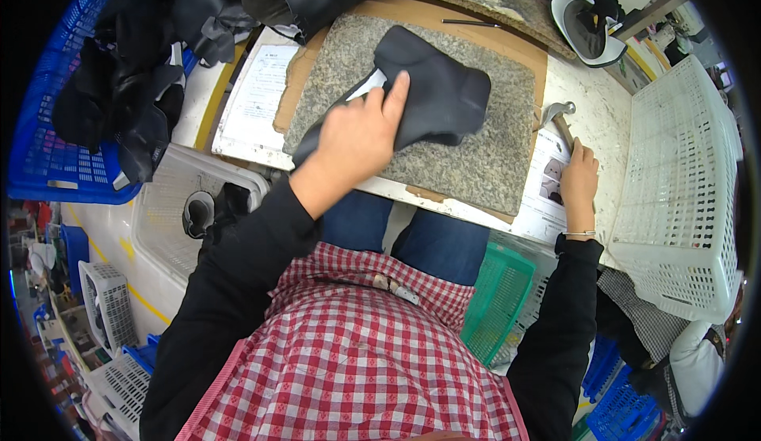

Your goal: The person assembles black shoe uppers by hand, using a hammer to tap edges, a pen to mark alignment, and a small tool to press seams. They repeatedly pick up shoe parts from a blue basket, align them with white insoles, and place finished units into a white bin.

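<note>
A black leather shoe upper point(432, 84), with a strip of white lining showing at its left edge, lies folded on a speckled stone slab point(491, 168). My left hand point(361, 136) grips its left part, the index finger stretched over the leather and the other fingers bent. The thumb is hidden. To the right of the slab, my right hand point(581, 178) is closed around the handle of a hammer point(563, 124). The metal hammer head points away from me, resting by the slab's right edge above a printed sheet point(539, 215).
Black leather pieces point(119, 84) fill a blue basket point(75, 175) at the left and lie along the back. A white basket point(674, 195) stands at the right. Behind the slab are a pen point(472, 22) and a white-edged black upper point(588, 29). Another printed sheet point(258, 92) lies left.
</note>
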The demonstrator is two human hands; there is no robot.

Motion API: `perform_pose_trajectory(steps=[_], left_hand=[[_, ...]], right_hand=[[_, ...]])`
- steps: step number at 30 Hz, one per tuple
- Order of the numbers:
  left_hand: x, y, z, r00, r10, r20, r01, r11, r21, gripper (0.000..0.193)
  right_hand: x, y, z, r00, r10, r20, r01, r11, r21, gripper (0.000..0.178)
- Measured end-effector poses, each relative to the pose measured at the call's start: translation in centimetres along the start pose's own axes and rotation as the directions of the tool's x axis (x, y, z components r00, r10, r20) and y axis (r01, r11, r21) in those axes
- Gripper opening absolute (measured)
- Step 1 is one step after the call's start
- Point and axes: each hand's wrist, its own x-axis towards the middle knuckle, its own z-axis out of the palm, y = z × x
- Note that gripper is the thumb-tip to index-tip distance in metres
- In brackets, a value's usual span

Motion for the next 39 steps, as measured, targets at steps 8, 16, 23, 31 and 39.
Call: perform_pose_trajectory(steps=[8,16,23,31,39], left_hand=[[2.4,-6.0,1.4,0.999,-0.02,-0.029,0.002,0.854,-0.521,0.061],[2.3,-5.8,2.1,0.992,-0.106,0.072,0.128,0.764,-0.632,0.062],[3.0,-7.1,4.0,0.999,-0.026,-0.04,-0.009,0.731,-0.682,0.067],[2.8,-6.1,2.4,0.998,-0.06,-0.014,0.036,0.753,-0.657,0.066],[2.6,-6.8,0.1,0.973,-0.005,0.231,0.171,0.692,-0.702,0.073]], right_hand=[[-3.5,-2.6,-9.8,0.989,-0.014,0.145,-0.07,0.827,0.557,0.022],[-5.0,-17.8,-16.8,0.963,-0.244,0.117,0.167,0.876,0.452,0.023],[-5.9,-16.1,-15.4,0.997,-0.081,0.003,0.068,0.865,0.498,0.024],[-5.7,-17.6,-15.8,0.987,-0.111,0.113,0.034,0.846,0.533,0.025],[-5.6,-18.9,-15.9,0.972,-0.191,0.138,0.084,0.828,0.555,0.024]])
